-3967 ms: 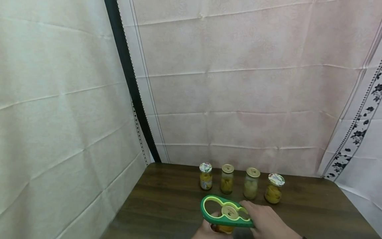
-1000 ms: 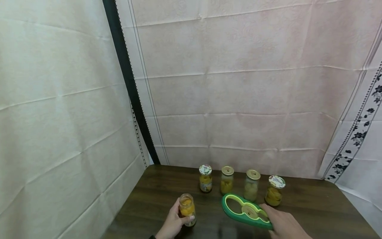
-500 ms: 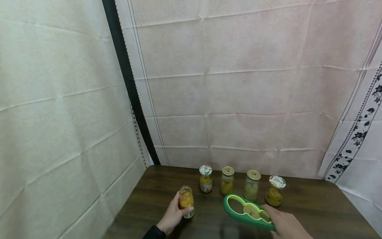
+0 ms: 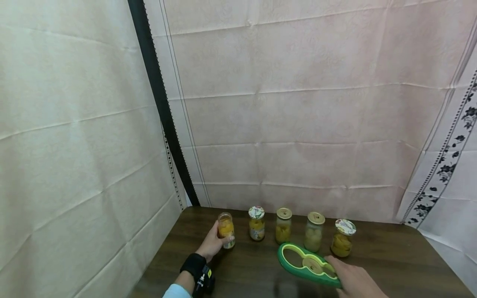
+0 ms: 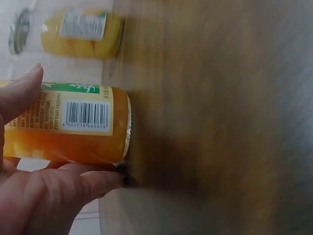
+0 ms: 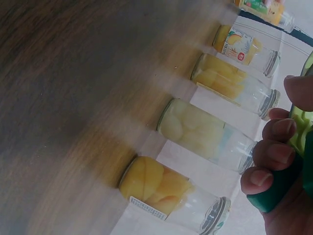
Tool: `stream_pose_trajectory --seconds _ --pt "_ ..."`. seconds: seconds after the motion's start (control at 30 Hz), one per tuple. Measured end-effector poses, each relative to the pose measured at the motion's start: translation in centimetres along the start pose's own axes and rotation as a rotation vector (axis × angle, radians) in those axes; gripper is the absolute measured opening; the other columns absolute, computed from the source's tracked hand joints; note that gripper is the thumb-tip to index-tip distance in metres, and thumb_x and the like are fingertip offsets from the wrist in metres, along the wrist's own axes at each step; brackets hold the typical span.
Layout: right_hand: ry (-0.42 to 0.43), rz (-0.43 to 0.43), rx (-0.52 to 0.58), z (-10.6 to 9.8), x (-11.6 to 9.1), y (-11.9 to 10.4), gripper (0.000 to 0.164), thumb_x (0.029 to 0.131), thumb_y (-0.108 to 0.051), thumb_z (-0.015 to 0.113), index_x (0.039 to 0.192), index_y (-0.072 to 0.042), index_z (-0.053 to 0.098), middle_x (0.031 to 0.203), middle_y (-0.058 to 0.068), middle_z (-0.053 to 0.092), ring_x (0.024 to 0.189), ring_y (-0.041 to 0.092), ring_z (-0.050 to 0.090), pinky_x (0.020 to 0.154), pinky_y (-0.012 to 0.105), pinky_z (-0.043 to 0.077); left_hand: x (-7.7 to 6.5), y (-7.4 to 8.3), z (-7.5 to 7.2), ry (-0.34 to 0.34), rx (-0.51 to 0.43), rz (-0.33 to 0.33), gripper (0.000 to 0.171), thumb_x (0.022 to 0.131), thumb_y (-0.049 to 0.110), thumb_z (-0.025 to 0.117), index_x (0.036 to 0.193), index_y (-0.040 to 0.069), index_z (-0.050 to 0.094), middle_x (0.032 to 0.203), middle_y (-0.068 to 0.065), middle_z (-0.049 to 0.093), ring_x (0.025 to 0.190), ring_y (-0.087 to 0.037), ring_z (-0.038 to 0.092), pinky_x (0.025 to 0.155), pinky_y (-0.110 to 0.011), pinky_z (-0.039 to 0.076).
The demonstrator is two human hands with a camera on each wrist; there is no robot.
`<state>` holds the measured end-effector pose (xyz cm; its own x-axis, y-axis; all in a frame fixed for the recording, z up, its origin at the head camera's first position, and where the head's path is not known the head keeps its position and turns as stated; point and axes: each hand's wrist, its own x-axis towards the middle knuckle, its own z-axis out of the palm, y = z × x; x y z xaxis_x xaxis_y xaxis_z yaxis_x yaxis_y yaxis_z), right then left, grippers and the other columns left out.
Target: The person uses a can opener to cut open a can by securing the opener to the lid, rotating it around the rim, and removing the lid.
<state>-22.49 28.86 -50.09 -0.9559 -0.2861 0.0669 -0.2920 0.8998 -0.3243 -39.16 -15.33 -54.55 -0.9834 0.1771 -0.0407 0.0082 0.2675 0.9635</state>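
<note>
My left hand (image 4: 210,245) grips a lidless glass jar (image 4: 226,230) of orange fruit pieces, at the left end of a row of jars. In the left wrist view, thumb and fingers wrap the jar (image 5: 83,117) around its barcode label, its base close over the table. A green jar opener (image 4: 303,273) with light-green scalloped inner edges is held by my right hand (image 4: 354,278) at its right end. A gold lid (image 4: 312,265) sits inside the opener's middle opening. In the right wrist view, curled fingers hold the opener (image 6: 276,188) in front of the jars.
Several capped jars of fruit stand along the back: a small labelled jar (image 4: 257,228), two gold-lidded jars (image 4: 283,232) and a white-lidded jar (image 4: 341,245) at the right. The dark wooden table (image 4: 253,269) ends at a hanging cloth (image 4: 298,165) behind and at the sides.
Earlier the opener sat on the jar's lid. The jar came away lidless, then my left hand carried it left and back to the row. The opener with the lid moved right, then stayed.
</note>
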Motion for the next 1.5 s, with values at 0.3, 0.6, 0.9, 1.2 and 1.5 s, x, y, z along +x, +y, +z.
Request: stream_pose_trajectory --seconds 0.3,0.6,0.9,1.2,1.5 --pt "-0.005 0.059 0.023 0.0 0.0 -0.2 0.062 0.079 -0.006 0.089 0.135 -0.013 0.062 0.1 -0.01 0.069 0.075 0.0 0.053 0.065 0.029 0.05 3.1 0.5 -0.8 0.016 0.041 0.066 0.074 0.097 0.01 0.078 0.159 0.011 0.036 0.154 -0.025 0.053 0.145 -0.049 0.05 0.121 -0.069 0.04" --pt "-0.009 0.082 0.033 1.1 -0.2 -0.2 0.06 0.081 -0.014 0.092 0.134 -0.015 0.063 0.101 -0.012 0.069 0.077 0.001 0.055 0.069 0.034 0.054 3.5 0.9 -1.5 0.047 0.083 0.068 0.074 0.099 0.007 0.075 0.161 0.011 0.035 0.154 -0.026 0.053 0.144 -0.05 0.05 0.118 -0.068 0.044" --pt "-0.007 0.088 0.028 1.1 -0.4 0.5 0.058 0.082 -0.016 0.09 0.133 -0.016 0.063 0.095 -0.013 0.065 0.074 0.001 0.051 0.067 0.029 0.05 4.6 0.0 -1.2 0.062 0.087 0.036 0.079 0.098 0.007 0.077 0.163 0.012 0.032 0.159 -0.026 0.049 0.15 -0.053 0.043 0.121 -0.073 0.037" --pt "-0.023 0.065 0.031 0.9 -0.6 0.8 0.057 0.084 -0.016 0.089 0.134 -0.014 0.062 0.098 -0.013 0.066 0.075 0.001 0.05 0.067 0.029 0.05 4.6 -0.1 -0.9 0.066 0.1 0.029 0.077 0.099 0.009 0.077 0.162 0.011 0.032 0.159 -0.026 0.049 0.15 -0.052 0.043 0.122 -0.071 0.037" --pt "-0.025 0.063 0.01 0.6 -0.6 0.7 0.061 0.081 -0.014 0.09 0.135 -0.012 0.062 0.105 -0.01 0.07 0.078 0.0 0.053 0.068 0.03 0.052 4.4 -0.3 -0.9 0.072 0.089 -0.002 0.077 0.098 0.011 0.078 0.162 0.012 0.034 0.158 -0.026 0.05 0.148 -0.051 0.046 0.12 -0.072 0.038"
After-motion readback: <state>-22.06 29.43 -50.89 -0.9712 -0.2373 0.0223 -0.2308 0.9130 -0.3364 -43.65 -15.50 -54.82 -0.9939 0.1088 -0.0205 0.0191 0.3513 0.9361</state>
